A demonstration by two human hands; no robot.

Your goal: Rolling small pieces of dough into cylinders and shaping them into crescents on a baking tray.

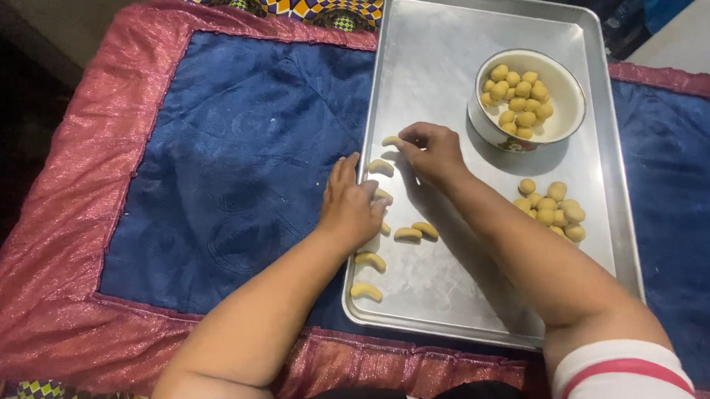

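Both hands work at the left side of a metal baking tray [423,52]. Right hand [431,151] has fingers pinched together on a crescent dough piece [391,140] near the tray's left rim. Left hand [351,207] lies flat, fingers loosely spread, over the tray's edge, touching other crescents [381,166] in a column. More crescents [369,260] sit nearer the person. White bowl [563,89] holds dough balls [520,99]; loose balls [555,206] lie just below it. Tray rests on a blue cloth with pink border [215,163].
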